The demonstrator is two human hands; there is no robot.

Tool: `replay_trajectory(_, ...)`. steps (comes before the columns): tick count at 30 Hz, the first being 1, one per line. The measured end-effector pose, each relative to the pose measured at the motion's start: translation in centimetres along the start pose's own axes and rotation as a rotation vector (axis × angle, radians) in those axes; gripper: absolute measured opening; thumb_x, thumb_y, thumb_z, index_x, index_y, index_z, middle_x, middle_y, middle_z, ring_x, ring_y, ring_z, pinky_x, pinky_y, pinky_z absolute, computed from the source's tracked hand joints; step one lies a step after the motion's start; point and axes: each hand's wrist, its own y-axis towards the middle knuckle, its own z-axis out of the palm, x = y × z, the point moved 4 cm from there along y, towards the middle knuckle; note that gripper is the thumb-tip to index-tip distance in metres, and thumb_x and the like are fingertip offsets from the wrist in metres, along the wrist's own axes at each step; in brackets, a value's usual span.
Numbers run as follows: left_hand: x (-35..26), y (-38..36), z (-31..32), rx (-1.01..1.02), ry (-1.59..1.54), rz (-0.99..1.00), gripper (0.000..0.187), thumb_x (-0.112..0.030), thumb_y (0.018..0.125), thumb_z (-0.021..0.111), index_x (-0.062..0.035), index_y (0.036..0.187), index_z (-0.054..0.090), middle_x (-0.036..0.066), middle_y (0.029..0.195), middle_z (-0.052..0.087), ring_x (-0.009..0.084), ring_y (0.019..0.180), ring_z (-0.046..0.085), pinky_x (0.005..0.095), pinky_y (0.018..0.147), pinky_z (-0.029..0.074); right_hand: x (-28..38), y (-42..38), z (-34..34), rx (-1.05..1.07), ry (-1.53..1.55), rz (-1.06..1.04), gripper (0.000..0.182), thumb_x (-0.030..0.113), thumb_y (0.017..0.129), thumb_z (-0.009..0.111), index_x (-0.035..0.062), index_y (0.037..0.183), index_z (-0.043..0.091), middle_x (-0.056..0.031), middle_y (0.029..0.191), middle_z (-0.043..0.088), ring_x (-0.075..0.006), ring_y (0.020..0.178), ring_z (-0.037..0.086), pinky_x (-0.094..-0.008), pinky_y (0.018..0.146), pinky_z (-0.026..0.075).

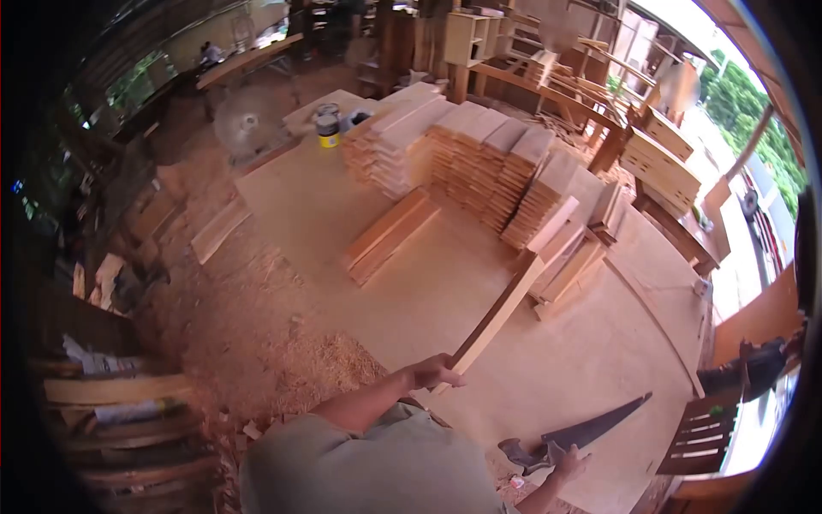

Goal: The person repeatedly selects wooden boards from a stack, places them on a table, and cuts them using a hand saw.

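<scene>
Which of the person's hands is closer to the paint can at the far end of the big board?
Left. The left hand, gripping a wooden strip, is nearer the can, though well short of it. The right hand holds a saw lower and farther right.

Plank stacks (479, 158) are sitting in rows at the far end of the board platform (428, 283), with a paint can (328, 126) standing just beside them. A fan (247, 122) is standing off the platform's far-left corner; sawdust (330, 364) is piling along the near-left edge. Loose offcuts (390, 234) are lying flat in front of the stacks.
</scene>
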Motion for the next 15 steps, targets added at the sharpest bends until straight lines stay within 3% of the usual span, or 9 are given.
replay_trajectory(2,-1.8,-1.1,-0.1,-0.131,-0.13,0.2,0.026,-0.028,0.074,0.072,-0.0055,0.086,0.067,0.003,0.079,0.062,0.0148,0.071,0.059,0.0312,0.062,0.047,0.9,1.9,0.4,0.019,-0.031,-0.035,0.077,0.039,0.082,0.068,-0.0076,0.14,0.047,-0.0312,0.138,0.052,-0.0448,0.126,0.051,-0.048,0.108,0.04)
replay_trajectory(7,-0.8,-4.5,-2.8,-0.396,-0.47,0.344,0.021,-0.019,0.078,0.061,-0.0028,0.091,0.065,0.006,0.085,0.064,0.0179,0.081,0.06,0.032,0.076,0.049,2.4,5.6,3.2,0.086,-0.194,-0.1,0.079,0.046,0.088,0.06,0.0036,0.15,0.036,-0.0298,0.142,0.046,-0.0433,0.132,0.044,-0.0539,0.108,0.037)
replay_trajectory(12,0.9,-8.8,-4.9,-0.602,-0.59,0.573,0.02,-0.017,0.078,0.061,-0.0019,0.092,0.065,0.008,0.086,0.064,0.0177,0.078,0.061,0.0331,0.07,0.051,4.0,4.5,7.7,0.136,-0.361,-0.175,0.075,0.048,0.091,0.055,0.0071,0.151,0.035,-0.0318,0.146,0.04,-0.0449,0.137,0.037,-0.0547,0.111,0.034)
replay_trajectory(15,2.0,-11.1,-6.1,-0.779,-0.679,0.634,0.018,-0.012,0.077,0.061,-0.001,0.091,0.064,0.008,0.084,0.064,0.0181,0.076,0.063,0.0326,0.066,0.053,5.1,2.6,8.5,0.143,-0.532,-0.081,0.075,0.054,0.093,0.049,0.0202,0.156,0.026,-0.0284,0.157,0.022,-0.0569,0.137,0.028,-0.0655,0.108,0.032)
